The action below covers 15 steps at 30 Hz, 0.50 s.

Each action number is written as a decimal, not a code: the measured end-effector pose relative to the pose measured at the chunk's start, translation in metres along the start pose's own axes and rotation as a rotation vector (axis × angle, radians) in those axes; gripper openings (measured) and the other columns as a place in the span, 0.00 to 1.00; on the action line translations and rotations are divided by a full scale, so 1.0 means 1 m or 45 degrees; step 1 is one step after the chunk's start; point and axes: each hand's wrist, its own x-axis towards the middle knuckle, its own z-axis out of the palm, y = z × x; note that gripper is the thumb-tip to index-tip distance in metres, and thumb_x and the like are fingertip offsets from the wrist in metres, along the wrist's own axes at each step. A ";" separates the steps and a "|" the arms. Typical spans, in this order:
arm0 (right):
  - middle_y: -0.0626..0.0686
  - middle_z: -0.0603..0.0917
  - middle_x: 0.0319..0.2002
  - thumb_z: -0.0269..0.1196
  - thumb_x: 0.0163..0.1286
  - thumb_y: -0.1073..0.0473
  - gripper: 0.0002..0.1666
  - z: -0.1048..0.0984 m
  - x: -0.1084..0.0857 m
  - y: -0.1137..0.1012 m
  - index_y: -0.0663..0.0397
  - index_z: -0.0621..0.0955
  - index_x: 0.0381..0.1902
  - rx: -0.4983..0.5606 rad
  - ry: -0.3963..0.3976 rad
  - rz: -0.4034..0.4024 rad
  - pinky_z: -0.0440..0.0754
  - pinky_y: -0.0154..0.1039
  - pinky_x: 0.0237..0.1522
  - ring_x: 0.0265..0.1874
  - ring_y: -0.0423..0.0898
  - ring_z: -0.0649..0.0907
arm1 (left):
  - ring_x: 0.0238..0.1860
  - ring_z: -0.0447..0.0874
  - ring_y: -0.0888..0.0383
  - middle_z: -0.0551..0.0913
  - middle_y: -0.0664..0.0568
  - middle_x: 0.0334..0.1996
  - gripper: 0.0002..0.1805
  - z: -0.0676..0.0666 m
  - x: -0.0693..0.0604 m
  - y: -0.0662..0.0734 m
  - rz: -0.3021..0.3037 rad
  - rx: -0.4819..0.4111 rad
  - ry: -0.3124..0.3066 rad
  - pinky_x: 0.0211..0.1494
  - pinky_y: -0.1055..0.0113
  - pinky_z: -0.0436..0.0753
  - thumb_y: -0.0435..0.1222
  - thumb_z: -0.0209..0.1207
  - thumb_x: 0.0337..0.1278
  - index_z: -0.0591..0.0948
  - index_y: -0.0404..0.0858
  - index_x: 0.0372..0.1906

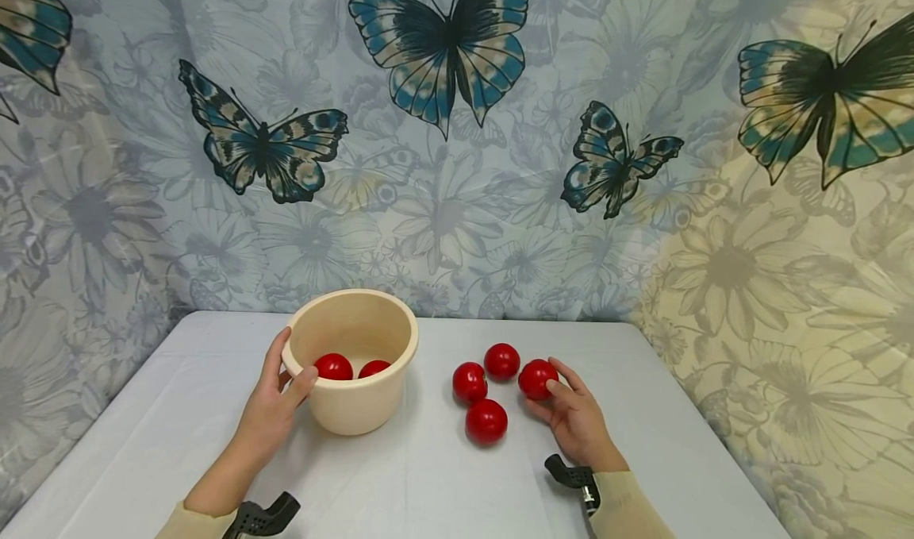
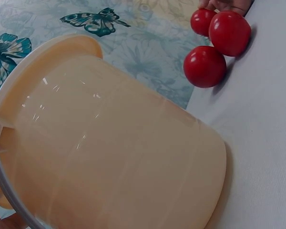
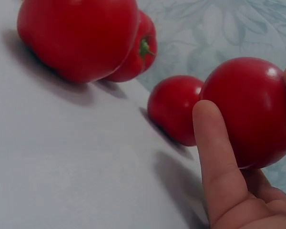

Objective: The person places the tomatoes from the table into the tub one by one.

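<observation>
A cream plastic bucket (image 1: 357, 408) is on the left half of the table, with two red tomatoes (image 1: 333, 367) visible inside it. My left hand (image 1: 274, 396) grips its rim from the left, thumb at the near edge. In the left wrist view the bucket wall (image 2: 119, 143) fills most of the picture. My right hand (image 1: 574, 420) holds a tomato (image 1: 537, 379) between thumb and fingers. In the right wrist view this tomato (image 3: 248, 112) appears raised, with a shadow on the cloth below. Three other tomatoes (image 1: 486, 422) lie grouped to its left.
A white cloth covers the table (image 1: 421, 491). Behind it hangs a butterfly-and-flower patterned backdrop (image 1: 457, 229), which continues along both sides. Dark camera mounts (image 1: 571, 473) are strapped at both wrists.
</observation>
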 end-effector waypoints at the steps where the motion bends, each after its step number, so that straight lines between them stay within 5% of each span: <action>1: 0.54 0.65 0.68 0.58 0.75 0.64 0.40 -0.001 0.000 -0.001 0.49 0.55 0.79 0.023 0.006 0.010 0.77 0.55 0.55 0.57 0.52 0.79 | 0.73 0.51 0.36 0.45 0.44 0.78 0.43 0.000 0.000 0.000 0.000 0.003 0.000 0.52 0.83 0.71 0.41 0.54 0.74 0.40 0.52 0.81; 15: 0.52 0.66 0.68 0.54 0.79 0.61 0.31 -0.011 -0.002 -0.018 0.36 0.60 0.74 0.289 -0.118 0.017 0.69 0.51 0.63 0.60 0.58 0.76 | 0.73 0.50 0.37 0.45 0.44 0.78 0.44 0.000 0.000 0.000 -0.002 0.001 -0.003 0.53 0.82 0.71 0.42 0.54 0.74 0.40 0.51 0.81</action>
